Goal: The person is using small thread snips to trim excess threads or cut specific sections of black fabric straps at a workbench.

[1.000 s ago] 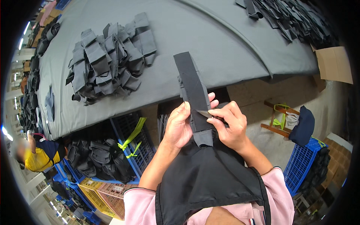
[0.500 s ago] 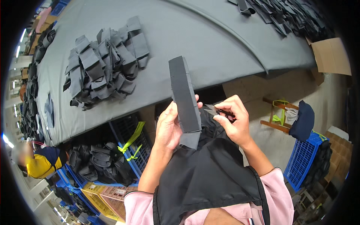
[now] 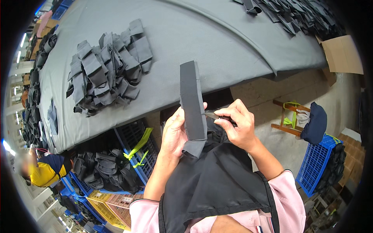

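Note:
A long strip of dark grey fabric pieces (image 3: pixel 192 103) stands nearly upright in front of me, its lower end folded over. My left hand (image 3: pixel 174 132) is closed around its left side, with fingertips showing past the right edge. In my right hand (image 3: pixel 238 125) is a small pair of thread snips (image 3: pixel 212 115), gripped between thumb and fingers. The blade tips touch the strip's right edge about halfway along, and the blades look close together. Part of the snips' dark handle is hidden by my fingers. A black apron (image 3: pixel 217 182) covers my front.
The grey-covered table (image 3: pixel 186 35) bears a pile of grey fabric strips (image 3: pixel 107 70) and a heap of dark strips (image 3: pixel 287 15). Below stand blue crates (image 3: pixel 134 143) with black goods. At right are a cardboard box (image 3: pixel 342 54) and a wooden stool (image 3: pixel 287 120). Another person (image 3: pixel 48 171) is far left.
The snips have moved left, from beside the strip onto its right edge, and their blades have come together. The strip has turned slightly more upright and shifted a little right.

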Available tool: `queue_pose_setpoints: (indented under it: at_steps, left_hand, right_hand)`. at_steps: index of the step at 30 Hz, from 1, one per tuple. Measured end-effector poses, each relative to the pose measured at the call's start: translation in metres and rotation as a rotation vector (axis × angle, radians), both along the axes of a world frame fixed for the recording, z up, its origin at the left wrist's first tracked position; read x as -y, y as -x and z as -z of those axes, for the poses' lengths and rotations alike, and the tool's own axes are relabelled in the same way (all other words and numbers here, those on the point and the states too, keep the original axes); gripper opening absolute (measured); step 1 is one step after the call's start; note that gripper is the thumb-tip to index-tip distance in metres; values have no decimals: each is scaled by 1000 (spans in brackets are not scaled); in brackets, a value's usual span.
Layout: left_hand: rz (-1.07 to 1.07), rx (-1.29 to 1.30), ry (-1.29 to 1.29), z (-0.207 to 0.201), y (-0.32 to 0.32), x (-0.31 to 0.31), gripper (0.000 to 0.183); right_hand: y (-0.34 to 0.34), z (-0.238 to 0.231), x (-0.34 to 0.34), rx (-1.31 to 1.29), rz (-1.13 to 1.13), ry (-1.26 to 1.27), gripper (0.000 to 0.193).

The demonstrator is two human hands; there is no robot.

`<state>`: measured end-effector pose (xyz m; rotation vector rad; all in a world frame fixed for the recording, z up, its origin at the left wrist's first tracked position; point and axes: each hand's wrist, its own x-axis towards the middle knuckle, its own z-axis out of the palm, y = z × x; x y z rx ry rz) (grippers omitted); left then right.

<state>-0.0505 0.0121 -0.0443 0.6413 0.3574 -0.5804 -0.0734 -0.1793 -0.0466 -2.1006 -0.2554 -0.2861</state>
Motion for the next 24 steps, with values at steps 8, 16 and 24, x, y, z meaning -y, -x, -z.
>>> queue_pose_setpoints:
  at_steps: [8,16,24]
  left_hand:
    - [43,53,8,2,-1,-1,44]
    - [-6,-56,-3,3,0,-6,29]
    - [-13,-212,124,22,3,-9,28]
  right_hand:
    - [2,-17,-2,-73,38,-159,22]
    - [2,-16,-4,-127,42,-222,20]
    - [7,-6,-22,-300,-88,-394,22]
